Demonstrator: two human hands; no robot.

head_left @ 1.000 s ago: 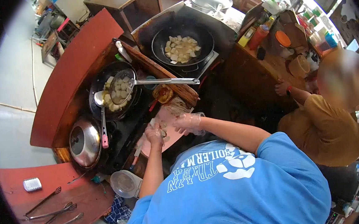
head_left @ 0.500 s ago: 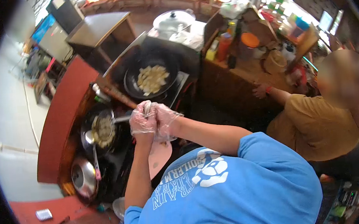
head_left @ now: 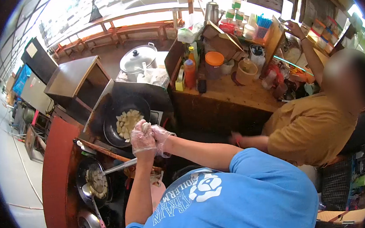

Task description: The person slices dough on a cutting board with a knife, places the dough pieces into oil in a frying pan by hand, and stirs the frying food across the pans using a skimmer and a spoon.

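Note:
Both of my hands wear clear plastic gloves and are pressed together near the lower right rim of a black wok (head_left: 141, 103). My left hand (head_left: 143, 138) is closed, fingers curled inward. Against it sits my right hand (head_left: 162, 139), also closed. A bit of something whitish-grey shows at the top between them; what it is I cannot make out. Pale chunks of food (head_left: 128, 123) lie in the wok. To the left, a second, smaller wok (head_left: 82, 171) with a metal handle holds pale pieces in liquid, and a ladle (head_left: 94, 202) rests in it.
A metal lid or bowl (head_left: 90, 226) lies below the smaller wok. A lidded pot (head_left: 138, 59) stands behind the stove. Sauce bottles (head_left: 190, 74) and an orange-lidded tub (head_left: 214, 60) stand on the wooden counter (head_left: 228, 97). A person in a brown shirt (head_left: 307, 125) is at the right.
My view has swung to the right and up. My joined hands now appear closer to the larger wok's rim. The person at the right has raised one arm toward the shelf.

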